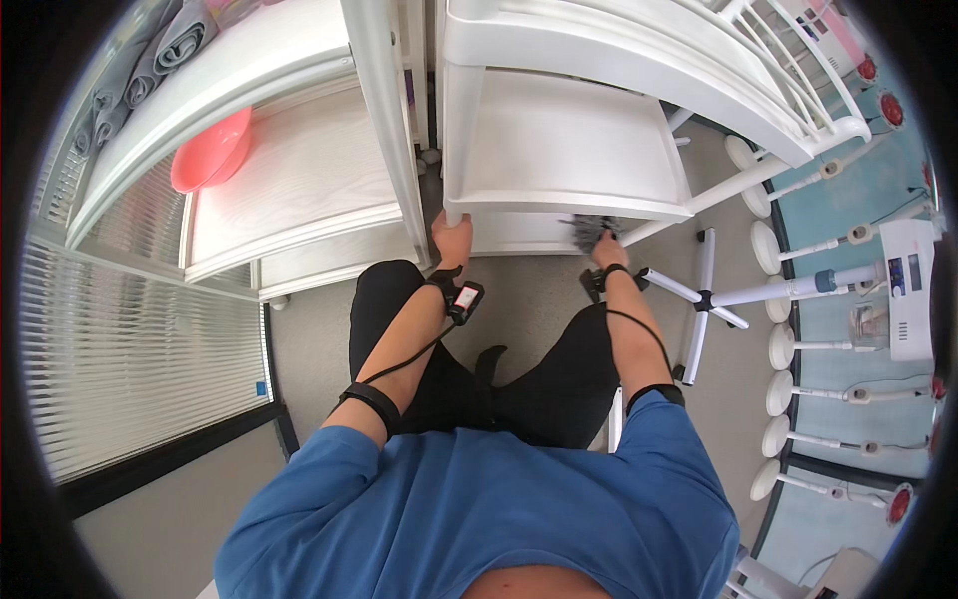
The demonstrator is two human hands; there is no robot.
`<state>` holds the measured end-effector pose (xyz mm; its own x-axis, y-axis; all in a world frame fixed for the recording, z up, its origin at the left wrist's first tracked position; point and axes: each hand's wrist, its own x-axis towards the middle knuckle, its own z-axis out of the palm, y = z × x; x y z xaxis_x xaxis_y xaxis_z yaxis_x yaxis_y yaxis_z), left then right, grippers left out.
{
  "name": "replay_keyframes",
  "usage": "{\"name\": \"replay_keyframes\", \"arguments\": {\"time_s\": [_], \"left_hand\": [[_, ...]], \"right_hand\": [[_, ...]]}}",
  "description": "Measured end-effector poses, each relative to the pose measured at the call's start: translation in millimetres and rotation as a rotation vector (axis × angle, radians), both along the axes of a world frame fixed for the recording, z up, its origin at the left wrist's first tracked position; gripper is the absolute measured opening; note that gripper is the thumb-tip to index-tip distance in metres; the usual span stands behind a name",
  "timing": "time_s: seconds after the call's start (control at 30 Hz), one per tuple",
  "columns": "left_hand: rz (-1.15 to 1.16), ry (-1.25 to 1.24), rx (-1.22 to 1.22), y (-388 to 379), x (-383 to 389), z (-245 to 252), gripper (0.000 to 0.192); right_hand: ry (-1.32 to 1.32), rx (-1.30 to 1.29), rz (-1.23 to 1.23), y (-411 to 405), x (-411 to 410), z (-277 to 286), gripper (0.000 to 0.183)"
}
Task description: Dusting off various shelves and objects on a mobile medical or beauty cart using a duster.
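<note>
In front of me stands a white shelf trolley (569,142) with stacked shelves. My left hand (452,238) grips the trolley's front left post, just below the level of the middle shelf. With my right hand (608,251) I hold a grey fluffy duster (591,230) by its end. Its fibres are at the right part of the lower shelf (516,233), below the middle shelf's front edge. Whether the fibres touch that shelf is hard to tell. The duster's handle is hidden in my fist.
To the left, a white cabinet (299,172) with ribbed glass holds a pink plastic basin (213,153) and rolled grey towels (183,37). At right are a wheeled stand (703,301) with a white device head (907,288) and a row of lamps on round white bases (765,247).
</note>
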<state>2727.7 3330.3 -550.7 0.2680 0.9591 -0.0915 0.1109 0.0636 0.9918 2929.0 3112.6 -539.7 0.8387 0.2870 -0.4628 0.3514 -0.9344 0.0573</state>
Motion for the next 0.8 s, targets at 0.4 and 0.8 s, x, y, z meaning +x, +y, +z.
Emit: {"name": "replay_keyframes", "arguments": {"time_s": [0.4, 0.8], "left_hand": [[0.05, -0.072, 0.01, 6.0, 0.5, -5.0, 0.021], [-0.064, 0.052, 0.106, 3.6, -1.5, -5.3, 0.017]], "right_hand": [[0.786, 0.439, 0.098, 50.1, -66.1, 9.0, 0.081], [0.402, 0.019, 0.475, 104.4, -158.1, -15.0, 0.089]]}}
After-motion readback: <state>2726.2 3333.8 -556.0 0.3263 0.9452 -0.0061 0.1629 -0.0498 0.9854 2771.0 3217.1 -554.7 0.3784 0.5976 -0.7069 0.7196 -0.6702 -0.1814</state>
